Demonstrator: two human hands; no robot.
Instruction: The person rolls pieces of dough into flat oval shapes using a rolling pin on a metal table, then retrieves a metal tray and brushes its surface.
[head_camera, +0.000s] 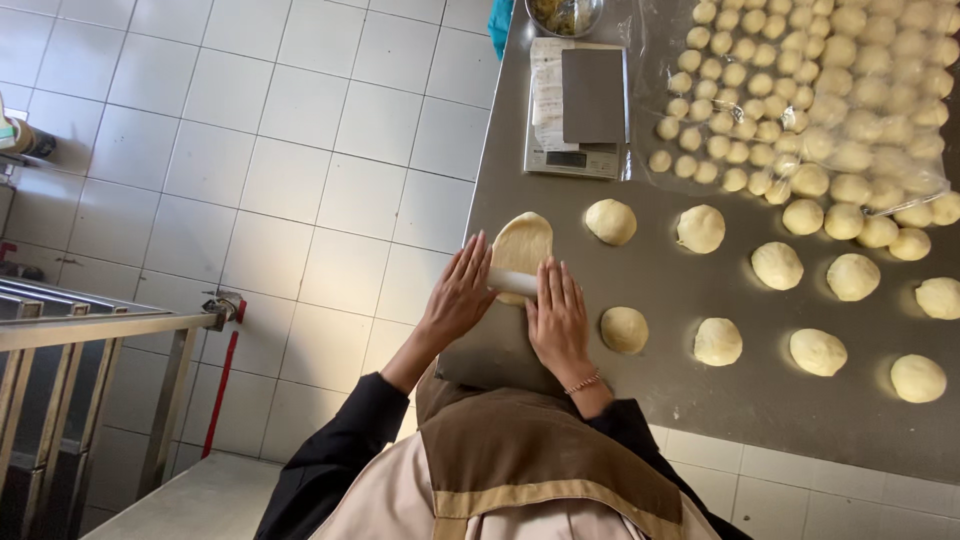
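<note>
Head view: steel table (700, 400), white-tiled floor (300, 180).

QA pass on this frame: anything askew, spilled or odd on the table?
Nothing spilled or damaged. Both hands, left hand and right hand, press a white rolling pin over flattened dough. Only oddity: the scale sits under loose plastic sheeting.

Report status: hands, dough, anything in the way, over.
Left hand and right hand flat, palms down on white rolling pin. Dough piece flattened oval under the pin. Nearest dough ball beside the right hand, apart; nothing blocking.
</note>
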